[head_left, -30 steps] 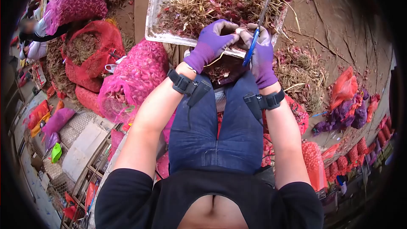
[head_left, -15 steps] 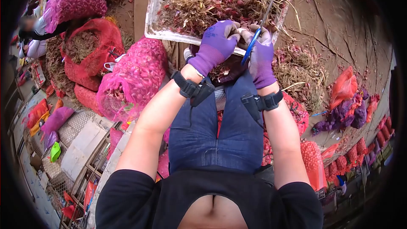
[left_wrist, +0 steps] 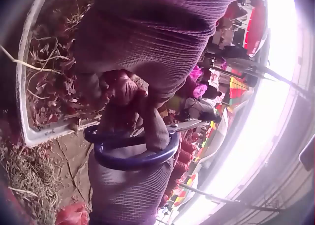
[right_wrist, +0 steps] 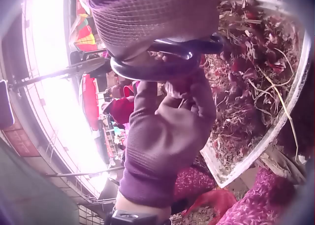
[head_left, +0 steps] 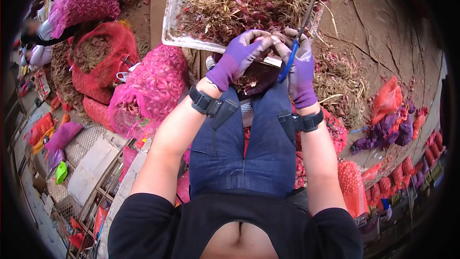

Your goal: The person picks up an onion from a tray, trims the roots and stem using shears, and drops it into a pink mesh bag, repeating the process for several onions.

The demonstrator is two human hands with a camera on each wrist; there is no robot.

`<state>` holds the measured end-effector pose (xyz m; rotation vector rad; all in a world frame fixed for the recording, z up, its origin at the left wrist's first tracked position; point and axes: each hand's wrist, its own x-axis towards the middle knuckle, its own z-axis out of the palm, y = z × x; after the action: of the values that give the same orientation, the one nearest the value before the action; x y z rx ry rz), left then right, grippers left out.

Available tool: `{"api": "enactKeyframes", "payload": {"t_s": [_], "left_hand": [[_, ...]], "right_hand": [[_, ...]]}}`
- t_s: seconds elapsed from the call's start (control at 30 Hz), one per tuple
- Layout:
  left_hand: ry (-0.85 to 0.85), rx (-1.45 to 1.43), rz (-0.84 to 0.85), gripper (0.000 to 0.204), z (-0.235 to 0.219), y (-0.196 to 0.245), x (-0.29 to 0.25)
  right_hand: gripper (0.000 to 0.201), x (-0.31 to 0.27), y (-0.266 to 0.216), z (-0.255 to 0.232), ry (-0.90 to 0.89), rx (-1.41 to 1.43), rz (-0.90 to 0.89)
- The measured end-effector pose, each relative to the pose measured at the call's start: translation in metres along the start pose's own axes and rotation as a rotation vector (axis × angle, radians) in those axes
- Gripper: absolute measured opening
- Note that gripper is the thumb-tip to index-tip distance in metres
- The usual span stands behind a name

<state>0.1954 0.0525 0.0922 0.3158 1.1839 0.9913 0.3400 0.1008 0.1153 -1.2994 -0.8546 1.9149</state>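
From the head, the left hand [head_left: 238,57] and the right hand [head_left: 302,69], both in purple gloves, come together at the near edge of a white tray [head_left: 168,24]. The blue scissors [head_left: 290,62] sit in the right hand, with the blades pointing out over the tray. A big, messy heap of dry stalks and red skins [head_left: 254,7] is in the tray. More dry stalks [head_left: 340,86] lie on the ground to the right. A pink net bag [head_left: 153,86] on the left is stuffed full. So a lot looks done, but the heap is big, and I can't tell how much of it is left to do.

From the left wrist, a small pink bulb [left_wrist: 123,90] is up in the fingers, just beside the tray. The left hand's fingers are bent in and pinch it. The blades are away from the bulb, so no cut is going on. The bulb is maybe half done, but it is too dim to be sure.

From the right wrist, the right hand is curled round the scissor handles, and its fingertips reach the bulb too. The left hand's thumb and fingers close on the bulb from the other side. Neither hand is let go or empty.
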Motion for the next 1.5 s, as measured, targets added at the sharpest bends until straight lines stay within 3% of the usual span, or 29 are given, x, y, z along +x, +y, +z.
{"api": "enactKeyframes", "payload": {"t_s": [0.13,0.23,0.37,0.47,0.5,0.53,0.57,0.63,0.83,0.93,0.97,1.03,1.07,1.1,1.17,1.3,1.37,1.43,1.5], "left_hand": [[-0.131,-0.001,-0.026,0.028,-0.010,0.009,-0.005],[-0.139,-0.024,-0.058,0.028,-0.012,0.007,-0.005],[-0.333,-0.327,-0.145,0.028,-0.030,-0.003,-0.003],[-0.322,-0.317,-0.183,0.024,-0.033,-0.006,-0.005],[-0.350,-0.364,-0.195,0.023,-0.031,-0.004,-0.007],[-0.214,-0.364,-0.239,0.021,-0.027,-0.004,-0.009],[-0.221,-0.385,-0.273,0.021,-0.028,-0.004,-0.010],[-0.253,-0.360,-0.198,0.033,-0.041,-0.025,0.002],[-0.182,-0.341,-0.217,0.040,-0.022,-0.004,-0.008],[-0.333,-0.429,-0.243,0.045,-0.047,-0.017,-0.004],[-0.332,-0.429,-0.245,0.045,-0.046,-0.014,-0.006],[-0.316,-0.513,-0.257,0.045,-0.047,-0.009,-0.011],[-0.294,-0.536,-0.177,0.048,-0.045,-0.002,-0.017],[-0.385,-0.540,-0.136,0.049,-0.056,-0.004,-0.015],[-0.205,-0.488,-0.154,0.050,-0.055,-0.011,-0.016],[-0.196,-0.406,-0.118,0.050,-0.060,-0.022,-0.015],[-0.241,-0.390,-0.075,0.049,-0.064,-0.019,-0.014],[-0.271,-0.386,-0.097,0.048,-0.064,-0.012,-0.017],[-0.267,-0.437,-0.237,0.045,-0.061,-0.008,-0.019]], "right_hand": [[0.046,0.001,-0.012,-0.015,-0.127,0.101,0.174],[0.047,0.004,-0.011,-0.016,-0.145,0.017,0.147],[0.045,0.008,-0.006,-0.014,-0.156,0.029,0.106],[0.042,0.008,-0.002,-0.014,-0.119,-0.129,0.129],[0.041,0.007,0.000,-0.012,-0.070,-0.081,0.233],[0.041,0.008,0.003,-0.011,-0.021,-0.034,0.336],[0.041,0.009,0.013,-0.018,-0.031,0.110,0.337],[0.040,0.005,0.011,-0.002,0.010,-0.054,0.116],[0.037,-0.001,0.023,0.021,-0.006,-0.225,-0.089],[0.035,0.004,0.034,0.013,-0.130,-0.572,-0.226],[0.035,0.003,0.032,0.012,-0.130,-0.571,-0.224],[0.032,0.003,0.029,0.014,-0.166,-0.201,-0.010],[0.034,0.003,0.025,0.018,-0.162,-0.075,0.009],[0.034,0.000,0.030,0.017,-0.158,-0.073,0.014],[0.040,0.000,0.035,0.016,-0.093,-0.160,0.038],[0.040,-0.005,0.043,0.023,-0.044,-0.130,0.049],[0.040,0.000,0.054,0.025,0.041,-0.203,-0.078],[0.039,0.002,0.055,0.028,0.076,-0.177,-0.049],[0.039,0.001,0.055,0.030,0.099,-0.279,-0.116]]}}
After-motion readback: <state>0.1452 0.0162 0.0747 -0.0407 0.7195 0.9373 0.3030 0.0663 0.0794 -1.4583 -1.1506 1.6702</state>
